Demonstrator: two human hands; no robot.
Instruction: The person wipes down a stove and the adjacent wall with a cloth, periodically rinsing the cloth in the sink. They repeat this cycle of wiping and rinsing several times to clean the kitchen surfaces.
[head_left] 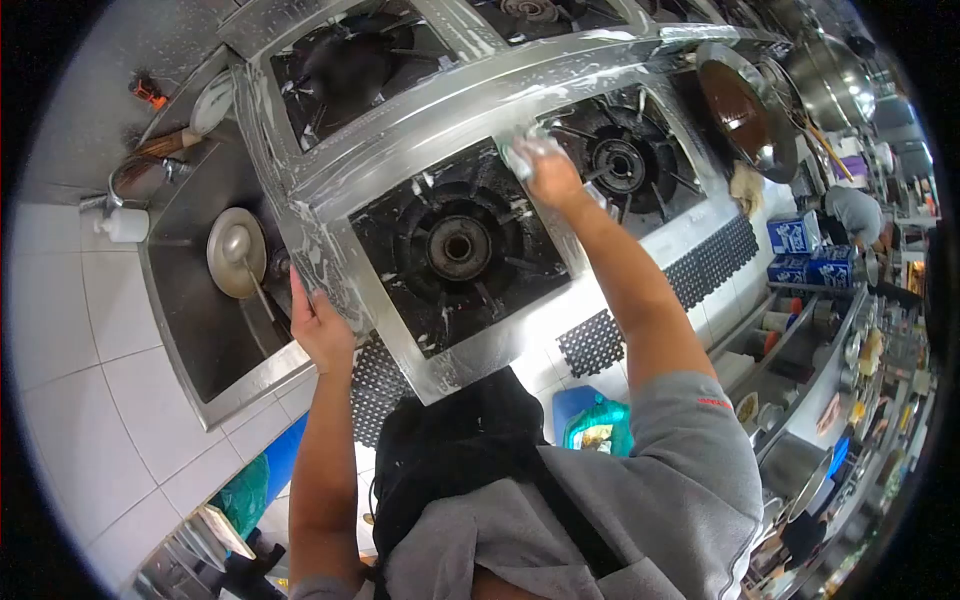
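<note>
- A large stainless-steel gas range (400,140) smeared with white soapy foam fills the centre and top of the frame; its steel frame runs diagonally from upper right to lower left
- A black cast-iron burner grate (457,247) sits at the centre of the frame, a second one (620,162) to its right, a third (350,65) at upper left
- A steel sink trough (200,300) lies at the left of the frame, with a round steel ladle (235,255) resting in it
- A brown round wok (745,115) stands tilted at upper right, near the range's far end
- The right hand (550,175), above centre, presses down on a pale soapy scrubbing pad (522,152); fingers curled over the pad, holding it against the steel strip between the two nearer burners
- The left hand (320,325), at centre left, rests on the range's front corner edge; fingers wrapped on the rim, gripping it
- Blue-and-white cartons (800,250) stand at the right edge
</note>
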